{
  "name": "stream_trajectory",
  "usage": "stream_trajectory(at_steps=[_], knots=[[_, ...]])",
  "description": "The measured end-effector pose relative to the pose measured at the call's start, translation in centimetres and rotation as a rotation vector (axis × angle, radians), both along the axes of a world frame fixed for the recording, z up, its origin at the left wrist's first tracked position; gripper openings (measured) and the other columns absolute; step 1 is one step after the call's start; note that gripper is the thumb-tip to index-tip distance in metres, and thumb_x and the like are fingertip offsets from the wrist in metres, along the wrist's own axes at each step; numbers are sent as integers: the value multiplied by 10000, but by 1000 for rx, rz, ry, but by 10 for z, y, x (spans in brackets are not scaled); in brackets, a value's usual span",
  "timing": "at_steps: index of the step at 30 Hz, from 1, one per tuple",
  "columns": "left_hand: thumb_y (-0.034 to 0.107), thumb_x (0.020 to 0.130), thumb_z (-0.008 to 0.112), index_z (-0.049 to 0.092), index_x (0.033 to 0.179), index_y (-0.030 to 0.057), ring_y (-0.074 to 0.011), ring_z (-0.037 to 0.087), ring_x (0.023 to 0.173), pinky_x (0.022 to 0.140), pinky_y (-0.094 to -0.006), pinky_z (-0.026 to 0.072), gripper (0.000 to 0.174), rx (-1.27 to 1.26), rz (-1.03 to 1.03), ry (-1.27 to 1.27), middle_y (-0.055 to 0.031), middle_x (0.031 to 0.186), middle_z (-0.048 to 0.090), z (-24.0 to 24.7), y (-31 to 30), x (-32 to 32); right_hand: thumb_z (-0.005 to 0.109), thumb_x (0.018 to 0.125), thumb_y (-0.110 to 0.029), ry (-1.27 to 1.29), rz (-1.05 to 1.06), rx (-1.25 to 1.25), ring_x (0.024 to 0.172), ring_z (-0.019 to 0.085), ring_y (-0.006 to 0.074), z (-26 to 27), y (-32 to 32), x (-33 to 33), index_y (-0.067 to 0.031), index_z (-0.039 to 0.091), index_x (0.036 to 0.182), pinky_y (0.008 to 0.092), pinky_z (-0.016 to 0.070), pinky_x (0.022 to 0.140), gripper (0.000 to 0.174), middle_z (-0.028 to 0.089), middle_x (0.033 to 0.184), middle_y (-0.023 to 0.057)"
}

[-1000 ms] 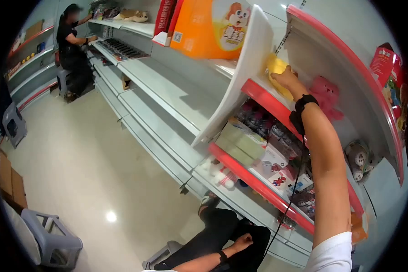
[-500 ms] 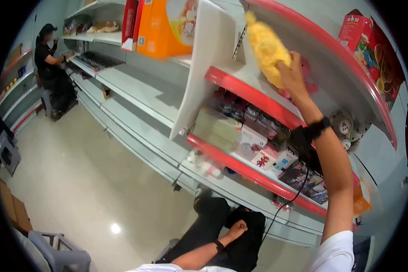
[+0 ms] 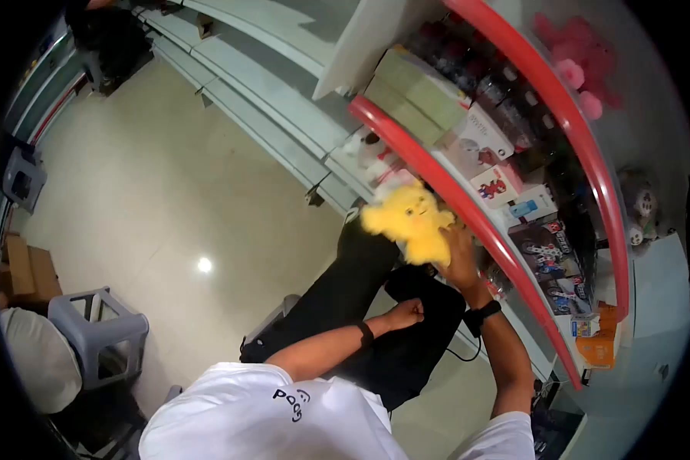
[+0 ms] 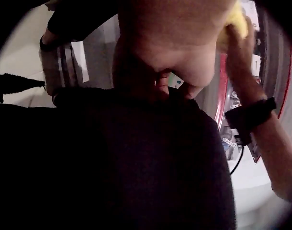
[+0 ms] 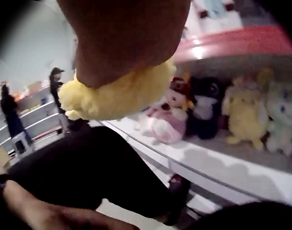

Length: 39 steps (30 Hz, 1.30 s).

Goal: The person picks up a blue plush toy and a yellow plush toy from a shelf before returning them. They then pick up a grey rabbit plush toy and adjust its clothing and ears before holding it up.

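Observation:
A fluffy yellow plush toy point(image 3: 414, 221) with a small face is held in front of the lower shelves, above the person's knees. My right hand point(image 3: 459, 259) grips it by its right side in the head view. In the right wrist view the yellow plush point(image 5: 122, 98) spreads out beneath the hand point(image 5: 129, 43), whose fingers are mostly hidden. Over the dark trousers, my left hand point(image 3: 406, 313) rests near the thigh, fingers loosely curled with nothing in them. The left wrist view shows that hand point(image 4: 170, 43) from close up.
Red-edged shelves point(image 3: 514, 264) curve along the right, bearing boxes and bottles. A pink plush point(image 3: 579, 57) lies on the shelf above. Several plush toys point(image 5: 244, 112) line the lower shelf. Grey stools point(image 3: 100, 330) and a cardboard box point(image 3: 29, 268) stand at the left.
My right hand has lifted the yellow plush off the upper shelf and brought it down over the knees. The head view has tipped downward. The left hand stays by the thigh.

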State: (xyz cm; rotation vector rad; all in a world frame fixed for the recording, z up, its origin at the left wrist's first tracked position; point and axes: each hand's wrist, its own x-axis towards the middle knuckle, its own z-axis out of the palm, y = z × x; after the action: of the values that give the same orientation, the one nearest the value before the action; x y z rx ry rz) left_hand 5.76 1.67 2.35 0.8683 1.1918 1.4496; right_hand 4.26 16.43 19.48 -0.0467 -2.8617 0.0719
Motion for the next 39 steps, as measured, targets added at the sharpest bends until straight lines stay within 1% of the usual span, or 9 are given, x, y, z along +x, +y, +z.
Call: stream_trajectory(at_steps=[9,11,14,20,25,28,34,37,39], knots=[[62,763,613,462,831,60,-181,516,767,691,-335,419,166,-8,-22,24,-59,769,497,2,2,3,609,753,6,-417,-330,-335,1304,322,371,-70,99,3,-166,390,1370,424,266,1083,677,313,1428,211],[64,765,614,446,815,60,-168,487,758,687,-333,411,176,-5,7,-50,-50,765,479,4,2,4,575,759,47,-351,-290,-125,1300,347,332,-70,103,0,-208,404,1369,394,259,1097,683,334,1436,176],[67,769,611,447,821,62,-158,463,759,688,-323,403,172,-32,-4,-72,-44,763,458,1,5,9,613,745,18,-310,-235,135,1295,358,312,-85,117,-5,-202,421,1370,388,267,1097,689,407,1400,132],[78,777,588,453,814,60,-157,448,731,690,-317,397,141,45,-21,13,-48,745,435,-1,8,11,784,659,-248,-397,-408,-101,1314,322,335,-92,105,-21,-97,362,1380,451,239,1098,848,373,1403,189],[70,780,590,430,791,58,-142,432,700,669,-301,383,161,43,-48,-19,-33,707,409,1,8,12,665,771,-255,-400,-356,-150,1029,551,389,-111,86,-13,-15,532,1163,437,450,880,478,561,1127,241],[70,781,590,436,787,54,-131,431,695,661,-289,381,155,100,-34,-32,-26,715,410,-8,14,12,623,827,-248,-566,-115,-451,884,611,367,0,-2,-33,-3,597,1036,419,484,783,323,633,959,199],[77,783,602,448,767,52,-119,426,667,639,-287,379,156,77,-16,-15,-29,677,408,-16,19,18,615,834,-143,146,124,-317,899,620,327,213,-74,-53,14,570,1098,384,496,781,311,620,1017,191],[83,788,602,452,764,46,-121,433,659,627,-295,381,156,69,-4,-8,-35,663,420,-9,15,13,673,797,-215,232,-177,-349,978,617,301,300,-54,-72,19,572,1101,358,483,834,397,620,1062,187],[90,785,604,457,763,42,-131,439,661,630,-298,384,156,57,15,13,-38,664,425,-8,16,12,662,809,-348,359,-237,14,1138,520,344,332,-5,-95,26,520,1189,391,390,981,552,549,1181,233]])
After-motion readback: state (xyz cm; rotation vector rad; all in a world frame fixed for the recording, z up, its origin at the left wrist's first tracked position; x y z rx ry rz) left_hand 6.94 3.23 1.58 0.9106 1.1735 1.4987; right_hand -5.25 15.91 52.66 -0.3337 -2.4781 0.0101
